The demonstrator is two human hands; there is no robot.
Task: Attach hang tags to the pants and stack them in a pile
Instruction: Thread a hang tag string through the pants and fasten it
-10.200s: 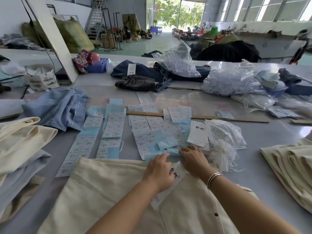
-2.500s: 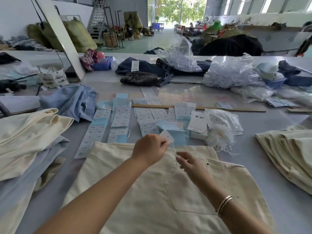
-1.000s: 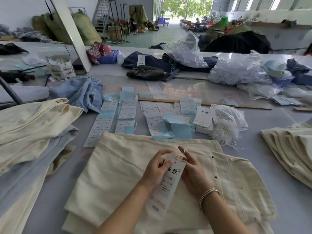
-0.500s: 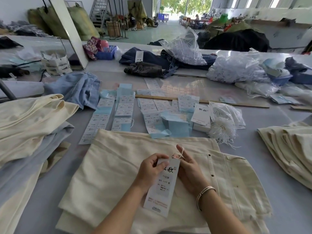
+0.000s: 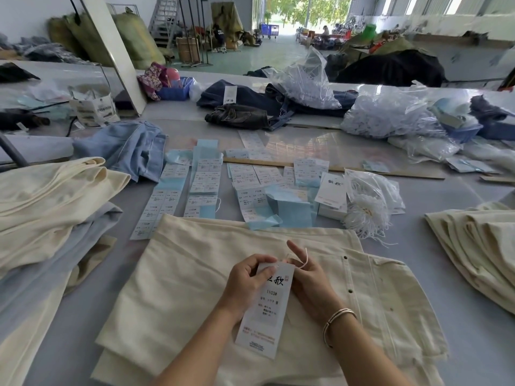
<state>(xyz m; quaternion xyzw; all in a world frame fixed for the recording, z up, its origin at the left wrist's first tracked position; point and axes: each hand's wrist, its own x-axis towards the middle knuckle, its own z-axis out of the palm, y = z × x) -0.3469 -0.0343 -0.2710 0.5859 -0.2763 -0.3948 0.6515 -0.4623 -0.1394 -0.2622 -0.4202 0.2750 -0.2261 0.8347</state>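
Observation:
A folded pair of cream pants point(image 5: 195, 288) lies flat on the grey table right in front of me. Above it I hold a long white hang tag point(image 5: 264, 310) with black characters and "1103#" printed on it. My left hand point(image 5: 248, 280) pinches the tag's top left edge. My right hand point(image 5: 309, 277) is at the tag's top right corner, with a thin white string point(image 5: 305, 259) looped over its fingers and the index finger raised. A stack of blank hang tags point(image 5: 331, 190) and a bundle of white strings point(image 5: 365, 215) sit beyond the pants.
Rows of blue-and-white sticker sheets point(image 5: 203, 182) cover the table's middle. Cream and light blue pants point(image 5: 47, 201) are heaped at left; a folded cream pile point(image 5: 479, 240) sits at right. Dark jeans point(image 5: 245, 115), plastic bags of strings point(image 5: 390, 112) and a wooden ruler point(image 5: 362, 171) lie farther back.
My hands have come back from the sticker sheets to above the pants, now holding the stickered tag upright. In the last second the right hand's fingers have worked the string at the tag's top.

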